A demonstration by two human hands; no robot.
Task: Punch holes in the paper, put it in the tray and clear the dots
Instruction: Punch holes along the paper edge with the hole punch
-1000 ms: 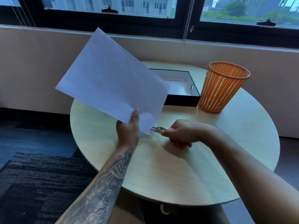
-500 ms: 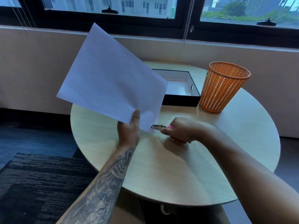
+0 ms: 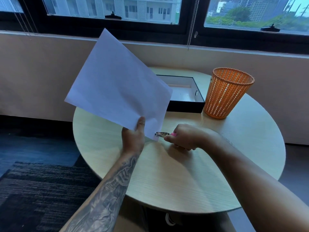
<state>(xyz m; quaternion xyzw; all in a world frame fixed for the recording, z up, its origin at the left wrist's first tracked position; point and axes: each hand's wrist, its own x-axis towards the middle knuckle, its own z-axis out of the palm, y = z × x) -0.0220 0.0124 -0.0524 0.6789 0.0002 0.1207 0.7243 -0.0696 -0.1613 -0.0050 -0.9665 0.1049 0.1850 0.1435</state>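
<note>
The left hand (image 3: 133,139) pinches the lower edge of a white sheet of paper (image 3: 119,87), holding it tilted above the round worktop (image 3: 184,173). The right hand (image 3: 185,136) has its grip closed around a hole punch (image 3: 161,134) with a pink handle, whose metal head sits on the sheet's bottom corner. A black tray (image 3: 185,106) lies behind, just beside an orange basket (image 3: 225,92).

Desk: round, pale wood-grain top (image 3: 184,181)
Wall: plain beige band (image 3: 33,72) under the sill
Windows: dark-framed panes (image 3: 113,7), daylit buildings and trees outside
Floor: dark striped carpet (image 3: 38,190)
</note>
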